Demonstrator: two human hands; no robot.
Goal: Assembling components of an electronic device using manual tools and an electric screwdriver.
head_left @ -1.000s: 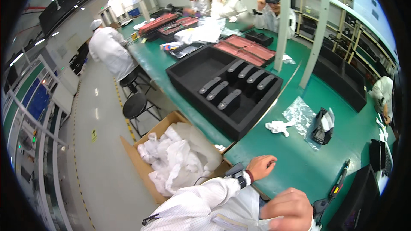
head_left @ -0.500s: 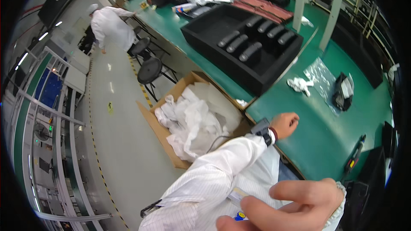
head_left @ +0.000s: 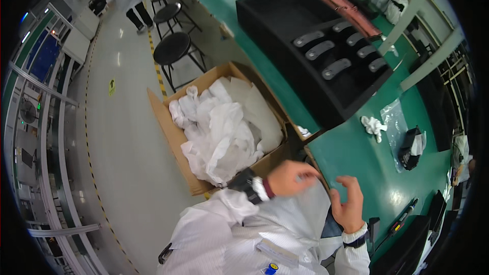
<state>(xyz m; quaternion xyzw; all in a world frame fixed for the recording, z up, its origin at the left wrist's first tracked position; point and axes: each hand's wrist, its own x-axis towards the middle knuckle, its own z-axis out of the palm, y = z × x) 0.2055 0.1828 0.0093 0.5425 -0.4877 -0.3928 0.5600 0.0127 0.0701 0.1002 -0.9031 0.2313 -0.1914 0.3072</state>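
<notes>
My left hand [head_left: 290,179] hangs over the right rim of a cardboard box [head_left: 179,160], just short of the table edge. Its fingers are a little blurred, loosely bent and apart, with nothing visible in them. Beside it, at the table's near edge, my right hand [head_left: 349,208] is raised with thumb and fingers spread in a curve, holding nothing. The two hands face each other and do not touch. Crumpled white wrapping sheets [head_left: 219,137] fill the box.
A black foam tray [head_left: 285,71] with several dark oblong pieces [head_left: 336,69] sits on the green table [head_left: 346,147]. To its right lie a crumpled white glove-like item [head_left: 373,126], a clear bag [head_left: 393,117], a black pouch [head_left: 411,148] and a pen-shaped tool [head_left: 403,219]. Stools [head_left: 172,48] stand beyond the box.
My left hand has drawn back left from over the table toward the box. My right hand has moved from close in front to the table edge. The view has shifted; the far person has walked.
</notes>
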